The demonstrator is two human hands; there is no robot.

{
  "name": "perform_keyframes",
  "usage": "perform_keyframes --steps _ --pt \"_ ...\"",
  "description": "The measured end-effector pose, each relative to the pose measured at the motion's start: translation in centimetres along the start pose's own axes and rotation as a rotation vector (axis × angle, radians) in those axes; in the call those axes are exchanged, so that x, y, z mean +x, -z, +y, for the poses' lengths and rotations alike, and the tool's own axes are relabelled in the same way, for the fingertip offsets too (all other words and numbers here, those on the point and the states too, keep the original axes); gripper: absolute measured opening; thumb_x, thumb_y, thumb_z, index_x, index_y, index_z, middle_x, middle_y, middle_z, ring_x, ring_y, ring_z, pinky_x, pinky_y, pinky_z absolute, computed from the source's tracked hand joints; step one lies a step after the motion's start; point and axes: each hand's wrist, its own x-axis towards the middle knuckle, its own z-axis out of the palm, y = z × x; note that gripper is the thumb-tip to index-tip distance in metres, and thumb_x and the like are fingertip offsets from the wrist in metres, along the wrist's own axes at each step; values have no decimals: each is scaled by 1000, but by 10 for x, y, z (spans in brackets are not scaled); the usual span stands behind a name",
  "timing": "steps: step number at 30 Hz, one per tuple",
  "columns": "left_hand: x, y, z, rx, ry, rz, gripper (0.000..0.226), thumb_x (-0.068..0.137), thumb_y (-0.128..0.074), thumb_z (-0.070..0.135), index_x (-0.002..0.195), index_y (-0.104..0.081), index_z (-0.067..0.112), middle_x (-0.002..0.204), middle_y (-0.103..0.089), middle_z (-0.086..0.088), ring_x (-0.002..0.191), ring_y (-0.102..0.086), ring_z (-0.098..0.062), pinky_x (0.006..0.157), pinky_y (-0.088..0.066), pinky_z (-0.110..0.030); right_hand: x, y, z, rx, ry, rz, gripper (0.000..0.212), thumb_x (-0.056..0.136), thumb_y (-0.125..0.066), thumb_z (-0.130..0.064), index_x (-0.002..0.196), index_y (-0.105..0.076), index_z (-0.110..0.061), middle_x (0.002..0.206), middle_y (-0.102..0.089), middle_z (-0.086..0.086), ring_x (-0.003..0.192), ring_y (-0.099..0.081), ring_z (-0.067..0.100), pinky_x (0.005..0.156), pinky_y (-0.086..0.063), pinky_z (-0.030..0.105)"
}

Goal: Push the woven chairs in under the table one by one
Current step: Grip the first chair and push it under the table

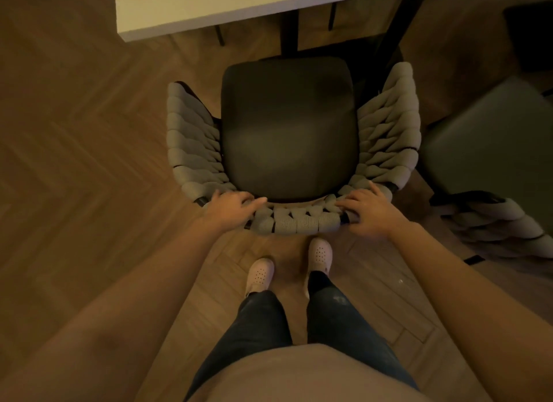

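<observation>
A woven chair point(290, 126) with a dark seat cushion and thick grey woven back and sides stands right in front of me, its seat facing the white table point(191, 6) at the top. The seat's front edge is just short of the table's edge. My left hand point(232, 205) rests on the left of the woven backrest's top with its fingers curled over it. On the right of the same backrest, my right hand point(366, 213) lies with its fingers over the weave. A second woven chair point(490, 150) stands at the right, partly cut off.
Dark table legs point(288, 30) stand under the tabletop just beyond the chair's seat. Herringbone wood floor point(74, 132) spreads to the left. My feet in pale clogs point(320, 253) are close behind the chair's back.
</observation>
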Motion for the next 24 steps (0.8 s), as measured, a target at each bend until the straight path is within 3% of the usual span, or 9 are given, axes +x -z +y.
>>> perform_keyframes --steps 2,4,6,9,12,14,16,19,24 --pt "-1 -1 -19 118 40 226 50 96 -49 47 134 -55 15 145 -45 -9 142 -29 -26 119 -10 -49 -6 0 3 202 -90 184 57 82 -42 -31 137 -52 -25 149 -40 6 144 -22 25 119 2 46" --pt "-4 -4 -30 99 83 359 60 92 -59 31 144 -40 7 158 -21 -15 149 -8 -28 121 -2 -45 -9 -4 5 363 -314 460 49 91 -44 -19 140 -49 -19 154 -32 11 145 -20 30 119 -15 49" --pt "-7 -10 -35 -30 151 488 79 88 -64 28 151 -23 3 161 -6 -16 149 1 -29 120 1 -41 -6 -3 4 526 -594 646 55 95 -49 -19 148 -34 -18 158 -21 11 145 -20 31 116 -27 50" --pt "-3 -12 -34 -435 359 619 94 88 -66 23 154 -4 1 161 1 -16 149 0 -28 122 -8 -41 9 9 6 945 -888 648 79 94 -58 -33 155 -10 -20 158 -23 12 142 -29 33 112 -32 48" --pt "15 -6 -44 -898 638 618 97 86 -67 39 153 -7 3 157 -21 -15 144 -24 -30 118 -23 -45 24 13 20 1322 -1069 573 96 86 -70 -34 155 -5 -21 153 -33 14 135 -39 35 108 -39 50" --pt "25 4 -52 -1148 824 593 86 82 -70 48 145 -31 6 136 -49 -10 124 -50 -27 105 -42 -48 30 10 33 1306 -1107 510 88 84 -73 -30 151 -18 -17 146 -40 15 129 -46 35 103 -45 50" --pt "33 16 -60 -1325 886 548 80 78 -75 48 138 -43 5 119 -55 -5 105 -57 -24 92 -52 -44 34 6 45 1208 -1093 453 69 82 -74 -26 139 -39 -10 135 -51 16 121 -54 33 99 -49 49" --pt "45 23 -67 -1309 901 492 70 80 -77 36 136 -48 6 128 -57 -8 111 -58 -27 81 -51 -35 38 3 51 1118 -1088 438 62 82 -73 -27 133 -44 -7 131 -54 15 118 -54 32 99 -48 49" --pt "46 22 -63 -1236 894 526 62 87 -71 31 138 -45 8 133 -54 -9 118 -56 -29 81 -49 -33 43 4 52 972 -1110 418 51 87 -67 -25 129 -49 -2 127 -56 18 115 -56 35 97 -48 46"
